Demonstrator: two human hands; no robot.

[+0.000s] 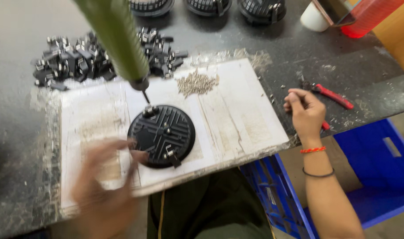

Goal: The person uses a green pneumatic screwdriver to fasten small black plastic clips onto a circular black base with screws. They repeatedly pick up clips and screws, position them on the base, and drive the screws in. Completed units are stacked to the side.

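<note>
A round black finned housing [162, 135] lies on a white taped board [237, 110] at the table's front. My left hand [105, 186], blurred by motion, touches the housing's left edge with its fingertips. A green hanging screwdriver [118, 40] comes down from above, its bit just over a small clip on the housing's top left. My right hand [304, 113] rests at the board's right edge, fingers curled, next to red-handled pliers [332, 95]; whether it pinches anything small I cannot tell. A small heap of silver screws [196, 83] sits on the board behind the housing.
A pile of small black clips [100, 55] lies at the back left. Three more black housings [206, 5] line the far edge. A white cup [313, 18] and a red container [368, 17] stand at the back right. A blue crate [379, 177] sits below the table on the right.
</note>
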